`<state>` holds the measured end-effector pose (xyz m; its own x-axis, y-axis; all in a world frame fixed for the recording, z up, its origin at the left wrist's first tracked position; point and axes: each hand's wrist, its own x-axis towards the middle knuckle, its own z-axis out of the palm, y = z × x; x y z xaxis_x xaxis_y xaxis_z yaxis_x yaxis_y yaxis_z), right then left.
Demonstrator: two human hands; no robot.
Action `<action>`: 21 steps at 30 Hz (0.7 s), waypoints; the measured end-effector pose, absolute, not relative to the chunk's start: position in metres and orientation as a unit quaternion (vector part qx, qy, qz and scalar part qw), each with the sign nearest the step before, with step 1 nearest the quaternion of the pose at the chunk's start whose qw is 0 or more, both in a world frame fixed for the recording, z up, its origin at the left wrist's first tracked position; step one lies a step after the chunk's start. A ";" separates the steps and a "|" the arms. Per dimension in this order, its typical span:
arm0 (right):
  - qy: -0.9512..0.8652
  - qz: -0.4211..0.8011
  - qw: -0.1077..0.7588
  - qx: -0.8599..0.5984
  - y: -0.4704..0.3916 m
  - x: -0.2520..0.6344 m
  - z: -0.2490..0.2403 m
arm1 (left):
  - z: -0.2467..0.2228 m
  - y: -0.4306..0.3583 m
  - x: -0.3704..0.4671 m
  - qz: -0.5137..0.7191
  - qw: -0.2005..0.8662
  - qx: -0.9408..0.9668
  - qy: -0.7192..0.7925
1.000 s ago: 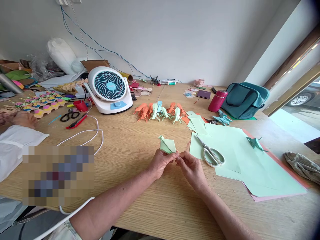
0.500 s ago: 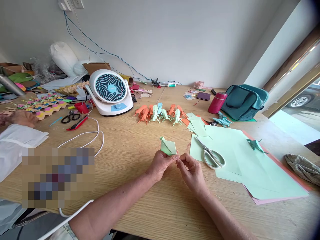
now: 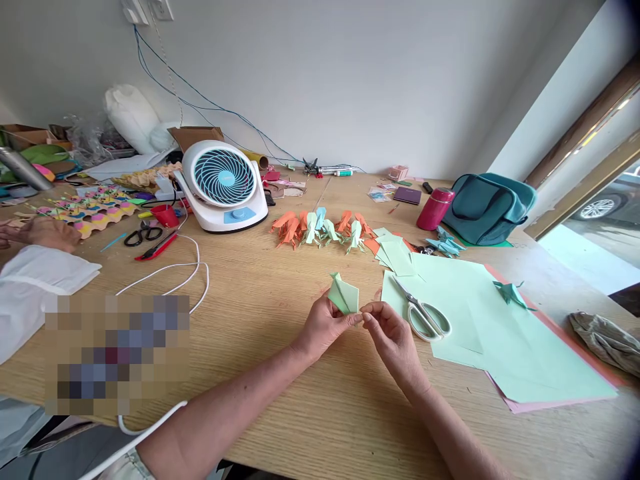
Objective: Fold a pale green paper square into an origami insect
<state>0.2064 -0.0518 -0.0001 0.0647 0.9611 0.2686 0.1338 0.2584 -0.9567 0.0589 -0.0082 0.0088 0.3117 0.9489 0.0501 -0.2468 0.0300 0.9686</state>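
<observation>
A small, partly folded piece of light green paper [image 3: 344,293] is held just above the wooden table [image 3: 280,280]. My left hand [image 3: 324,327] pinches its lower edge from the left. My right hand [image 3: 393,339] pinches the same lower corner from the right, fingertips almost meeting those of the left. White-handled scissors [image 3: 423,308] lie on light green paper sheets [image 3: 480,313] just right of my right hand.
A row of orange, green and blue folded paper figures [image 3: 323,228] stands behind my hands. A white desk fan [image 3: 223,185], black scissors [image 3: 143,233], a white cable [image 3: 173,267], a red bottle [image 3: 434,208] and a teal bag [image 3: 487,207] are farther back. Another person's hand [image 3: 47,233] rests at far left.
Both hands and the green folded paper have shifted slightly to the right, and the paper has turned a little. The grip on its lower corner is unchanged.
</observation>
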 end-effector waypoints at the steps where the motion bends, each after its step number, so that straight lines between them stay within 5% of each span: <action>1: -0.561 0.389 0.555 -0.475 -0.051 0.207 0.000 | 0.006 -0.007 0.059 0.470 0.625 0.520 0.343; 21: -0.490 0.409 0.584 -0.502 -0.047 0.209 -0.005 | 0.002 -0.015 0.060 0.396 0.519 0.632 0.417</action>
